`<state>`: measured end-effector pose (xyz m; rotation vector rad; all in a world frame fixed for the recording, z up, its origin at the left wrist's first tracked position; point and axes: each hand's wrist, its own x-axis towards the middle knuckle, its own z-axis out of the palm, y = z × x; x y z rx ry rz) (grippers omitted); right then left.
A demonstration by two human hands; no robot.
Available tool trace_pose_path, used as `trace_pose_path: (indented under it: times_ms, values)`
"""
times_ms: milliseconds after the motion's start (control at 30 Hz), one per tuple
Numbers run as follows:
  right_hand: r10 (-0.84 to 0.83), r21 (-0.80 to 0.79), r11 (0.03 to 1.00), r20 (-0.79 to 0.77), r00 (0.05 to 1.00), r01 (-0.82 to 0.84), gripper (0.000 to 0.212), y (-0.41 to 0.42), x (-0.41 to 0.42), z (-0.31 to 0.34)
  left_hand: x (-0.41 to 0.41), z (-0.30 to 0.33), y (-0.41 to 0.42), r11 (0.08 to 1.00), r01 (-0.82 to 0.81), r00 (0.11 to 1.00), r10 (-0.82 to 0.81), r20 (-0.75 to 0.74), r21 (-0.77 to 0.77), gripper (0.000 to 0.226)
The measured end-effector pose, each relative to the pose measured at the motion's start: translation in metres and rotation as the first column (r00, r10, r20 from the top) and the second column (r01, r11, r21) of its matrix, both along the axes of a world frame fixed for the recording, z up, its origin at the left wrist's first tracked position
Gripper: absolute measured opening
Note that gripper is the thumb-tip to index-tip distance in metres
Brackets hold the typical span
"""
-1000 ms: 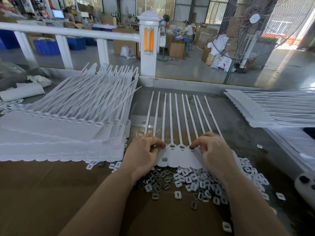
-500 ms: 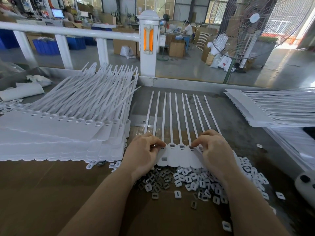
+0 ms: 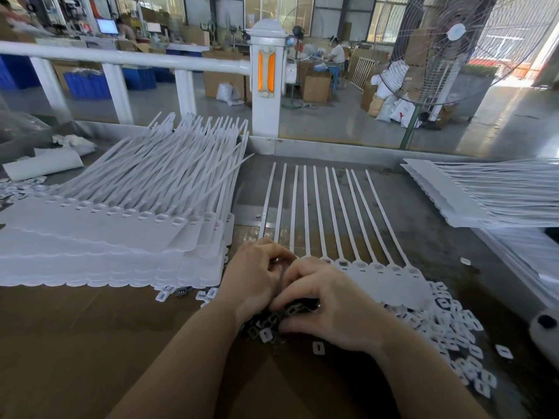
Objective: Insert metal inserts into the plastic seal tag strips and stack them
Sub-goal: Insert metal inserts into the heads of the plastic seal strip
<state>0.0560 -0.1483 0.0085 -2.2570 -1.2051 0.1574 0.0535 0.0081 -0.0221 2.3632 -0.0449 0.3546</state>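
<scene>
White seal tag strip point(image 3: 378, 276), tails pointing away lengthwise; left hand point(image 3: 254, 276) and right hand point(image 3: 326, 306), fingers curled, grip contents unclear.

A white post point(image 3: 268, 83) with two orange reflector strips stands at the far edge of the bench; a white rail point(image 3: 121, 57) runs left from it; blue crates point(image 3: 87, 84) sit behind the rail on a grey glossy floor point(image 3: 348, 122); right of the post a large wire-guard fan point(image 3: 453, 49) stands on a green pole; cardboard boxes point(image 3: 316, 86) lie beyond the post; daylight enters through far windows point(image 3: 272, 7).
</scene>
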Motion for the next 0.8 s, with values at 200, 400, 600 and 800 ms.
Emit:
trace_pose_path:
  times_ms: [200,400,600,800]
  values:
    - [0.039,-0.08,0.996,0.053,0.998,-0.034,0.023,0.004,-0.003,-0.004,-0.001,0.0,0.0,1.0,-0.005,1.0,0.005,-0.002,-0.017,0.019]
    - [0.032,-0.055,0.998,0.037,0.999,-0.03,0.006,0.004,-0.003,-0.006,0.0,-0.002,0.0,1.0,-0.002,1.0,0.002,0.005,-0.029,0.018]
    - [-0.199,0.193,0.956,-0.115,0.973,0.219,0.009,-0.009,0.009,-0.001,-0.002,0.001,0.002,0.998,0.039,0.999,-0.039,-0.01,-0.045,0.018]
    - [-0.373,0.282,0.871,-0.154,0.915,0.403,0.015,-0.025,0.02,-0.001,-0.005,0.007,0.005,0.991,0.098,0.991,-0.106,-0.086,-0.087,0.021]
